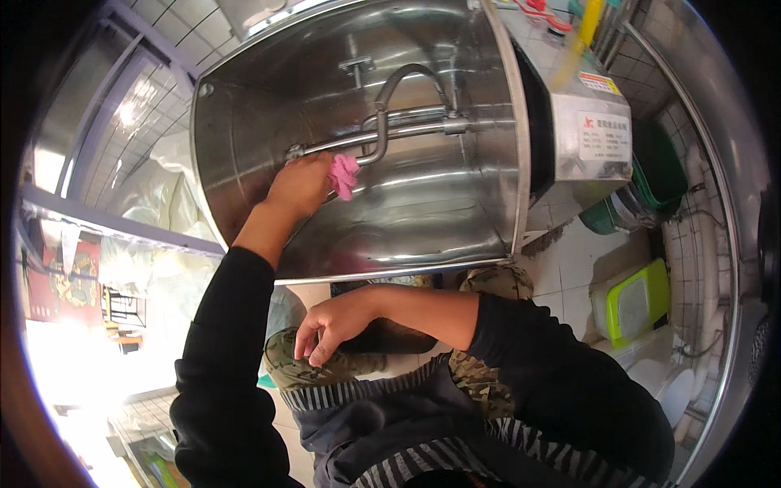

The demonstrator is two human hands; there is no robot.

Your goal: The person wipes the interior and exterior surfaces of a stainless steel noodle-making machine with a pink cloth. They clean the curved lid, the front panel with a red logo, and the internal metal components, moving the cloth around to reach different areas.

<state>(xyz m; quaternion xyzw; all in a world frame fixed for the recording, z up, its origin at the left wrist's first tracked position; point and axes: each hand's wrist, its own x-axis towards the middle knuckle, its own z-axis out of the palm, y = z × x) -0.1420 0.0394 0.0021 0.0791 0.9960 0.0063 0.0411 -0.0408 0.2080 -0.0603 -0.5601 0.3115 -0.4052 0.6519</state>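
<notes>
My left hand [299,186] reaches into a large stainless steel mixer tub [423,213] and is closed on a pink cloth [344,177]. The cloth lies against the curved metal mixing bar [399,132], close to its left end. This bar runs across the tub and bends up in a loop toward the right wall. My right hand [335,322] hangs in front of the tub's near rim, above my lap. Its fingers are loosely bent and apart, with nothing in them.
The mixer's metal housing [590,134] adjoins the tub on the right. Beyond it stand dark green bins [659,167] and a lime-green and white container [639,302] near the wall. Clear plastic sheeting [167,199] hangs at the left, beside a framed opening.
</notes>
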